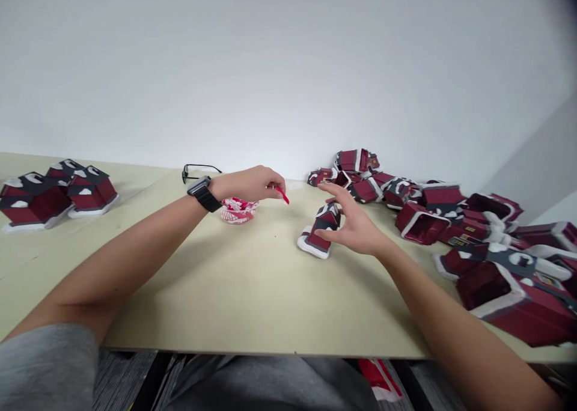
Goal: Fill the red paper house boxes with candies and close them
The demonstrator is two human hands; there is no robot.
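Observation:
My left hand (261,183), with a black watch on its wrist, pinches a small red strip (282,195) above the table. Just below and left of it lies a bundle of red and white pieces (238,210). My right hand (354,222) has its thumb and fingers spread around the right side of a small dark red house (322,231) with a dark roof and a white base. The house stands on the table, tilted a little in view; whether the fingers press on it is hard to tell.
Many similar houses (424,223) lie piled along the right side, some with open undersides showing. Several more (92,191) stand upright at the far left. Black glasses (198,172) rest near the wall, behind my left wrist.

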